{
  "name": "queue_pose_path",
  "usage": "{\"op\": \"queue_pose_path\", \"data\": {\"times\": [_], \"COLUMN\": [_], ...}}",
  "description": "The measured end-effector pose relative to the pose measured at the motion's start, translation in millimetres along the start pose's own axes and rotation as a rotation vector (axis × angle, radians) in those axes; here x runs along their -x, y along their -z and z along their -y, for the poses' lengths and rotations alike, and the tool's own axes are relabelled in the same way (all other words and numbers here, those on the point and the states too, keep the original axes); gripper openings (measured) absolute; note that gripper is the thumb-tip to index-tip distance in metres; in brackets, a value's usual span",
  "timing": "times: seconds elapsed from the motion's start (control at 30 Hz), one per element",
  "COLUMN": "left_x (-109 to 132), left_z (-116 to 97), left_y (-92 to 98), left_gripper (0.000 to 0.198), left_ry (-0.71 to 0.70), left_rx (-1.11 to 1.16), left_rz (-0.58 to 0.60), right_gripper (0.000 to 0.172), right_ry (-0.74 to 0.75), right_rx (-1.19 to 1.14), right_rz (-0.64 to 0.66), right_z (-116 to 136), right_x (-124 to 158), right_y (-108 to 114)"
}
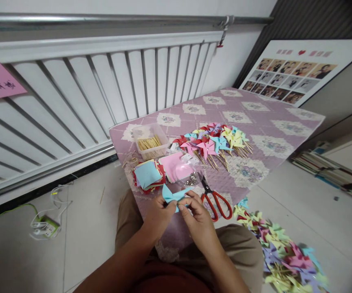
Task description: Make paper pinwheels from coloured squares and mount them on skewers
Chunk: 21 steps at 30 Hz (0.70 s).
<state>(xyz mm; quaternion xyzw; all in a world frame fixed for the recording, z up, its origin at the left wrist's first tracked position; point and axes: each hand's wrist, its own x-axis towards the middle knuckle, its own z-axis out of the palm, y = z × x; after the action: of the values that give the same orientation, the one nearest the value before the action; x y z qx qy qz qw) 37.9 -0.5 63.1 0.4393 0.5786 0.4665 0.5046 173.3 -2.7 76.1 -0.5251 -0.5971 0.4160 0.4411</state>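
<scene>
Over the near edge of the table, a light-blue paper pinwheel (171, 194) is held between my two hands. The fingers of my left hand (159, 211) are closed on its left side. My right hand (199, 215) pinches it near the middle; anything small between those fingertips is too tiny to make out. Just beyond lie a pink dish (183, 170) with small metal fasteners (191, 179) beside it, and a stack of coloured paper squares (148, 174) with blue on top. Red-handled scissors (215, 199) rest to the right of my right hand.
A clear plastic box (152, 152) holds wooden sticks. Finished pinwheels (215, 142) are heaped on the patterned tablecloth (255, 142), and more pinwheels (286, 252) lie low at the right. A radiator (151, 81) runs behind the table; a power strip (49, 228) sits on the floor.
</scene>
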Motion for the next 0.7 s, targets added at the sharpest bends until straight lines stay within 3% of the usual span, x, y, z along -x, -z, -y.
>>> {"op": "queue_pose_path", "data": {"times": [0.43, 0.7], "left_x": [6.2, 10.9], "left_z": [-6.9, -14.3], "left_y": [1.3, 4.0], "left_gripper": [0.009, 0.006], "left_ry": [-0.023, -0.123], "left_rx": [0.088, -0.077], "left_rz": [0.024, -0.043], "right_gripper": [0.012, 0.013], "right_ry": [0.015, 0.005], "right_rx": [-0.036, -0.095], "right_rz": [0.008, 0.022], "right_z": [8.9, 12.2], "right_x": [1.6, 2.1], "right_y": [0.3, -2.6]}}
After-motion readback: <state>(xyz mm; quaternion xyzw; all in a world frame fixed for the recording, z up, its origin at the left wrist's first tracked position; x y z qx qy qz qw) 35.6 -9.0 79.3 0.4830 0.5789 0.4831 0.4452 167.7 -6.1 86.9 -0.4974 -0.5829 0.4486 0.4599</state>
